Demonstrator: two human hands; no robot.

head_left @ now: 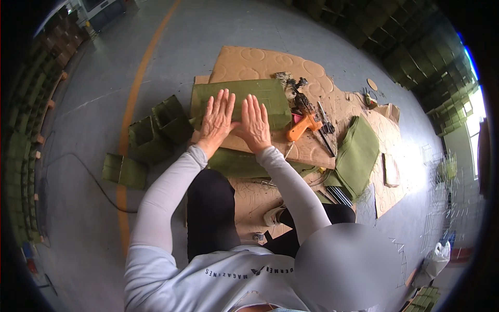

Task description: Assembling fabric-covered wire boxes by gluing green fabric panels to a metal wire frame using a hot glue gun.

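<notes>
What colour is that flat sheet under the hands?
The sheet is olive green; it shows best in the head view.

Before me the grey floor bears an orange line, a dark cable, tan cardboard sheets and, to their left, open green boxes. On the cardboard lie a green panel, an orange-handled tool, scissors and, farther right, green pieces.
</notes>
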